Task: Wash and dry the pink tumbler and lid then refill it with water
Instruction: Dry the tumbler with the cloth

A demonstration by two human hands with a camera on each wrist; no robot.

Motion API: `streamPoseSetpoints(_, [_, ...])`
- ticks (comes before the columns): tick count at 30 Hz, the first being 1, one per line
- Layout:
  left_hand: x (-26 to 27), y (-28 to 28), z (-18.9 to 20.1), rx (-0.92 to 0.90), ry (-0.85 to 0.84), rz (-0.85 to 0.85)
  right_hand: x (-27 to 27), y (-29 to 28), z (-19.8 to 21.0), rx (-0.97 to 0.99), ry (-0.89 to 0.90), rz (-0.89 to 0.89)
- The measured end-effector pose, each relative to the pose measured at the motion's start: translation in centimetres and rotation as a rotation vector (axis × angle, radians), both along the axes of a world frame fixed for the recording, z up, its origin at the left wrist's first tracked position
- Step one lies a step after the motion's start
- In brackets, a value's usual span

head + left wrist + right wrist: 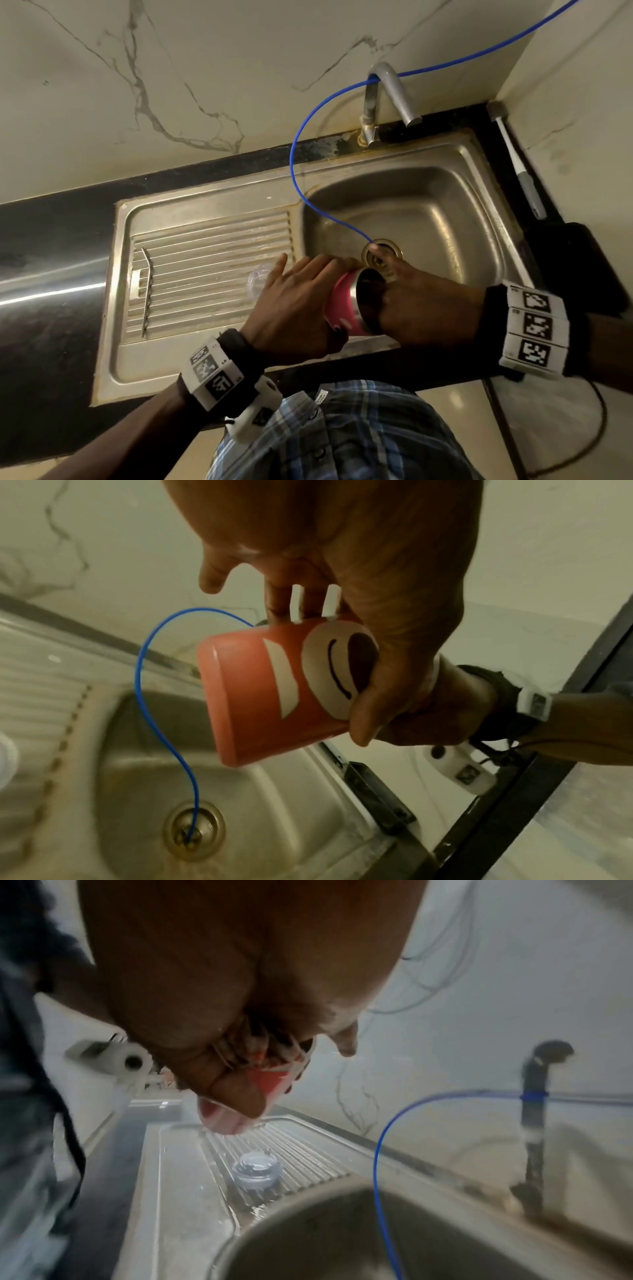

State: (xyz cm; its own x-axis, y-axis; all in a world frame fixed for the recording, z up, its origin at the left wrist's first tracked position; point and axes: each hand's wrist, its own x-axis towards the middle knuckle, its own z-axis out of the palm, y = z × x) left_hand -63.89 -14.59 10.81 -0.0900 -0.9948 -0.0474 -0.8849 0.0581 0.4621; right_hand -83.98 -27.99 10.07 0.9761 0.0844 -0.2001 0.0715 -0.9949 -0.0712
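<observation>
The left hand [291, 308] grips the pink tumbler [346, 305] sideways over the sink [445, 192], fingers [363, 718] curled around its wall. The right hand [421, 308] reaches into its mouth; whether those fingers grip anything I cannot tell. Only the left wrist view shows the tumbler's printed face. The right wrist view shows the clear lid [255, 1173] on the draining surface [308, 1153], below the fingers.

A home kitchen is shown. A stainless steel sink [424, 202] with a ribbed draining board [212, 267] is set into a dark tabletop [51, 240], and a metal tap [390, 96] is mounted behind the basin. The wall [171, 85] is covered with pale marble-patterned tiles. A thin blue hose [298, 164] is led from the tap into the drain [382, 255].
</observation>
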Motion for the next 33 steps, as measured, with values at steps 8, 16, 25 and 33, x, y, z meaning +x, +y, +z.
streamPoseSetpoints(8, [0.9, -0.6, -0.8, -0.091, -0.088, 0.011, 2.8, 1.5, 1.2, 0.396, 0.254, -0.352])
streamPoseSetpoints(16, [0.9, -1.1, -2.0, -0.369, -0.297, 0.044, 3.3, 2.5, 3.2, 1.88, -0.006, -1.055])
streamPoseSetpoints(25, [2.6, 0.1, -1.3, -0.071, 0.065, 0.075, -0.5, -0.2, 0.8, 0.321, -0.002, -0.17])
streamPoseSetpoints(33, [3.1, -0.8, 0.1, 0.303, 0.4, -0.057, 0.3, -1.9, 2.3, -0.034, -0.061, 0.345])
